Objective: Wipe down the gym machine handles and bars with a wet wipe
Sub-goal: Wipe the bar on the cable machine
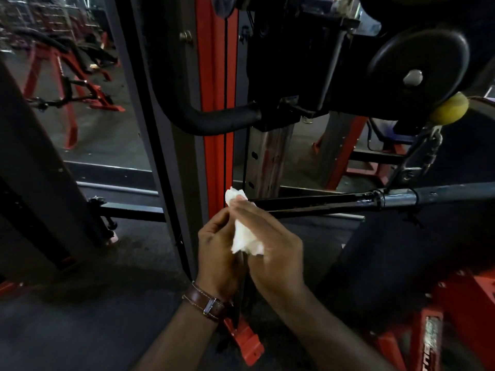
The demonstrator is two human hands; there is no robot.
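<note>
While I stood close to the cable machine, its red and grey upright column [214,89] rose through the middle of my view, with a black curved handle [211,120] bending out from the carriage beside it. To the right hung a black pulley wheel [417,66], a yellow ball [450,108] just beneath it, and a metal clip [420,159] that ran down to the long dark bar [401,198] lying across in front of me. Near the bar's left end my hands met over the white wet wipe [245,236]. My left hand [217,250], a brown leather watch strap [206,303] on its wrist, curled its fingers around the bunched wipe from the left. My right hand [273,247] lay against the wipe from the right, fingers fairly straight and pressed on it, with a crumpled tip of the wipe sticking up above my fingertips. Whether the wipe was touching the bar I could not tell.
</note>
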